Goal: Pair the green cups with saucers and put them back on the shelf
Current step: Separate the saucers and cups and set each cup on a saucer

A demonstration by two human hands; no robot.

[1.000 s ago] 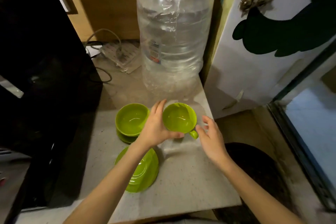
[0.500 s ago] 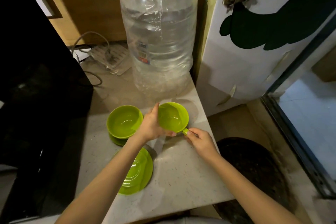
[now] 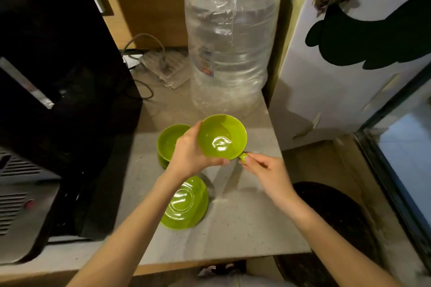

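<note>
A green cup (image 3: 222, 137) is held above the grey counter (image 3: 242, 221), tilted toward me. My left hand (image 3: 191, 154) wraps its left side and underside. My right hand (image 3: 263, 170) pinches its small handle at the lower right. A second green cup (image 3: 169, 142) stands on a green saucer (image 3: 162, 162) just to the left, partly hidden behind my left hand. An empty green saucer (image 3: 186, 204) lies flat on the counter below the held cup, its left part covered by my left forearm.
A big clear plastic water bottle (image 3: 231, 37) stands right behind the cups. A black appliance (image 3: 58, 77) fills the left side, with cables (image 3: 149, 60) at the back. A white door (image 3: 349, 65) rises at the right; the counter edge drops there to a dark round object (image 3: 333, 212).
The held cup has come up off the counter and tipped toward me. My right hand moved in from open beside it and closed on the handle.
</note>
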